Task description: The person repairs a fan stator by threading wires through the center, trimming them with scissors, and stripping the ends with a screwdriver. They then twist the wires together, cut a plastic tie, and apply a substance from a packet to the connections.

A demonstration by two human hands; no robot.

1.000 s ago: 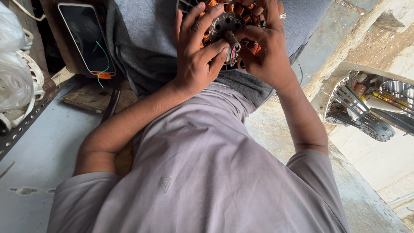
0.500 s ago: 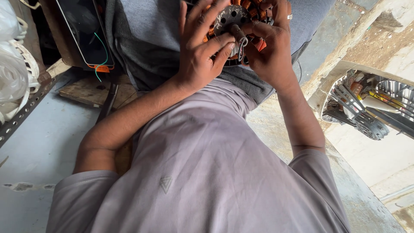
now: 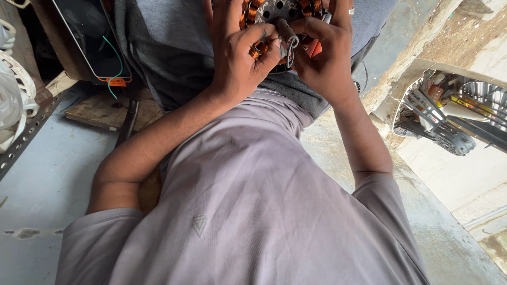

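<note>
A round motor stator point(image 3: 280, 11) with copper-orange windings and a grey metal core rests on my lap at the top of the view, partly cut off by the frame edge. My left hand point(image 3: 237, 58) wraps its left side, thumb pressed toward the centre. My right hand point(image 3: 325, 50), a ring on one finger, grips its right side. Between my thumbs sit a short dark shaft point(image 3: 285, 29) and thin white wires point(image 3: 290, 48). A small red piece point(image 3: 315, 48) shows under my right fingers.
A dark phone point(image 3: 87, 37) with a green wire and an orange tag lies at upper left beside a wooden board point(image 3: 100, 108). White fan guards point(image 3: 13, 89) stand at the left edge. Metal fan parts point(image 3: 449, 113) fill a recess on the right.
The view has dropped, so my hands and the stator sit higher in the frame, with more of the stator cut off. My grip on it is unchanged.
</note>
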